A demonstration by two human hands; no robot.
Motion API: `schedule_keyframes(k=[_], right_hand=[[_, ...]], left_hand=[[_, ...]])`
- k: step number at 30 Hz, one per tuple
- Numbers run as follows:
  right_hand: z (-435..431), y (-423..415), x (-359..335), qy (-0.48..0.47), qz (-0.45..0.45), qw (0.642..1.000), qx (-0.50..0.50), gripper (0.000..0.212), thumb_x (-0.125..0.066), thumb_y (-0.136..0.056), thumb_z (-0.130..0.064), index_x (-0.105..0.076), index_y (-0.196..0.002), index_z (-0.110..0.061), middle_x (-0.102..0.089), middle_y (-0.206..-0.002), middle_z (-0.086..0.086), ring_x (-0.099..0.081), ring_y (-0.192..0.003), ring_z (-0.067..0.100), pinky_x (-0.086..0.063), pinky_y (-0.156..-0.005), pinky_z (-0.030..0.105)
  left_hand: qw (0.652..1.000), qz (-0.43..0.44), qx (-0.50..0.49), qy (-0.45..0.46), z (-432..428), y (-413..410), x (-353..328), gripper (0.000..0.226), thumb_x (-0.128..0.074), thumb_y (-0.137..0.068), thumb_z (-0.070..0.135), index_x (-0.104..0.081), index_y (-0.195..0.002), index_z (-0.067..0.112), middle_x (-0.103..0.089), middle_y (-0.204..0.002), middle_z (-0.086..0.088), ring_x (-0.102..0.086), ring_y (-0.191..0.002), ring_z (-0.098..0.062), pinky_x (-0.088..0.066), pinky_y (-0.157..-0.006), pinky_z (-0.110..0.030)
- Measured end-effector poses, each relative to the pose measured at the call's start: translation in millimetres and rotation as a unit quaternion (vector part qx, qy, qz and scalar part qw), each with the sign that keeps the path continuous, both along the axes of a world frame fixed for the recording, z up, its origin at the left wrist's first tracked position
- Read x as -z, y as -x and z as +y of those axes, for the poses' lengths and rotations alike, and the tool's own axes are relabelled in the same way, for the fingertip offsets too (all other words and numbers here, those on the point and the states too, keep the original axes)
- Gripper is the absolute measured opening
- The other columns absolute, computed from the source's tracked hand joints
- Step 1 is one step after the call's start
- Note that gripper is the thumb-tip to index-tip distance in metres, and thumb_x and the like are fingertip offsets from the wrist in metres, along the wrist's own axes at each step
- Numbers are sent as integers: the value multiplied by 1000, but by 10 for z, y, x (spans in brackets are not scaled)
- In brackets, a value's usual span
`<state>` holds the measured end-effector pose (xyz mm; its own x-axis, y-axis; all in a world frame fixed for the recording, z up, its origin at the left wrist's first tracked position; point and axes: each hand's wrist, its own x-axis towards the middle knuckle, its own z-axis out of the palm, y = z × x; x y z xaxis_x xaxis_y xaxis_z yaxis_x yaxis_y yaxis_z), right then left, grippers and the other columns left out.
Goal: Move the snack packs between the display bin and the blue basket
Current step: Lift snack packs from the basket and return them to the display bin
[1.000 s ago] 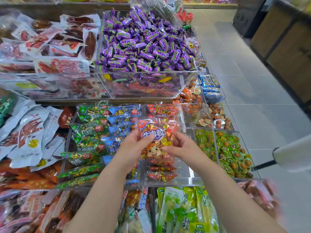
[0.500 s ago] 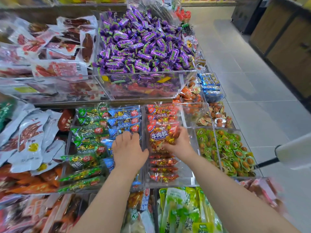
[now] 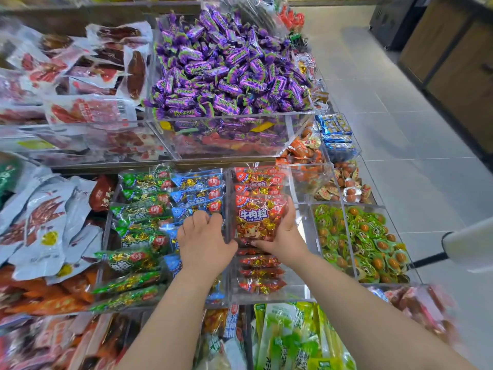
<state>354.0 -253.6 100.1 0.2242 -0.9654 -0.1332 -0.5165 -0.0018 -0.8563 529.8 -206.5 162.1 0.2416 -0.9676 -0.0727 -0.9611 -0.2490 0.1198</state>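
My right hand (image 3: 284, 237) grips a red beef-cube snack pack (image 3: 257, 218) by its lower right side and holds it upright inside the clear display bin (image 3: 298, 292), in front of a row of the same red packs (image 3: 260, 180). More red packs (image 3: 260, 275) lie flat in the bin nearer me. My left hand (image 3: 204, 243) lies knuckles-up over the blue snack packs (image 3: 197, 194) in the neighbouring bin, fingers curled down among them, beside the divider wall. No blue basket is in view.
Green snack packs (image 3: 134, 233) fill the bin to the left. A large clear bin of purple candies (image 3: 226, 73) stands behind. Green-wrapped snacks (image 3: 360, 244) lie in bins at the right. A white-tipped handle (image 3: 466, 243) juts in from the right over the tiled floor.
My right hand has carried the red pack from in front of me down into the bin against the row. My left hand let go of it and moved onto the blue packs.
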Motion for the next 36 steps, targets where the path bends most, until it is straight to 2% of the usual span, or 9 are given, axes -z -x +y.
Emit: schedule_keyframes(k=[3,8,14,17,20,23,26,29,36], right_hand=[[-31,56,-4,-41,-47,998,19,132,-83,-66,-38,29,-137,-44,-10,-151,-23,-23,-134,1,-25,-111,31],[-77,40,-48,-66,-17,998,3,132,-84,-65,-34,26,-138,-44,-27,-151,-10,-33,-134,9,-31,-111,37],[-44,72,-127,-108,-56,993,11,133,-83,-65,-41,24,-143,-36,-16,-149,-18,-22,-132,3,-22,-109,30],[65,157,-194,-119,-50,988,85,100,-73,-77,-44,-6,-149,-32,-20,-154,-10,-24,-139,14,-25,-111,40],[241,279,-295,-68,-40,985,155,46,-63,-88,-29,-49,-131,-21,-53,-129,-3,-48,-123,17,-41,-103,36],[511,446,-412,-50,-82,978,186,19,-60,-90,-17,-61,-107,-25,-63,-104,-9,-59,-102,12,-48,-94,32],[851,661,-486,-38,-122,967,220,15,-62,-88,-15,-63,-93,-29,-68,-98,-4,-63,-95,15,-49,-79,20],[1301,911,-463,-54,-148,952,263,13,-61,-88,-16,-65,-93,-27,-69,-96,-6,-64,-92,11,-49,-79,25],[2703,1561,30,-143,-128,869,456,7,-63,-84,-16,-67,-90,-20,-63,-85,-8,-57,-79,11,-45,-72,26]], left_hand=[[1000,13,0,0,3,-12,4,47,-59,-77,57,-50,-112,27,-26,-98,4,-37,-102,-22,-30,-84,-35],[999,32,-6,8,2,-6,-11,46,-58,-78,57,-51,-112,27,-30,-99,4,-37,-102,-22,-31,-87,-35],[999,31,-11,10,2,1,-20,44,-58,-79,55,-52,-112,27,-36,-104,3,-38,-104,-23,-32,-89,-36],[999,37,-11,11,16,4,-45,43,-59,-78,53,-53,-112,27,-37,-104,3,-39,-104,-23,-33,-89,-36],[997,75,-18,26,53,27,-109,47,-61,-80,49,-51,-119,27,-36,-103,2,-38,-109,-25,-33,-90,-37],[987,133,-14,94,195,115,-189,48,-64,-82,40,-52,-125,23,-46,-110,-4,-36,-113,-28,-34,-90,-38],[968,200,50,140,426,309,-240,23,-62,-86,30,-63,-106,18,-57,-98,-2,-45,-104,-27,-35,-79,-34],[951,279,107,83,677,594,-178,3,-60,-87,26,-62,-86,23,-56,-78,10,-54,-86,-20,-37,-66,-29],[908,315,161,-222,1338,1358,358,6,-59,-89,24,-62,-84,22,-63,-89,-4,-62,-91,-25,-45,-73,-28]])
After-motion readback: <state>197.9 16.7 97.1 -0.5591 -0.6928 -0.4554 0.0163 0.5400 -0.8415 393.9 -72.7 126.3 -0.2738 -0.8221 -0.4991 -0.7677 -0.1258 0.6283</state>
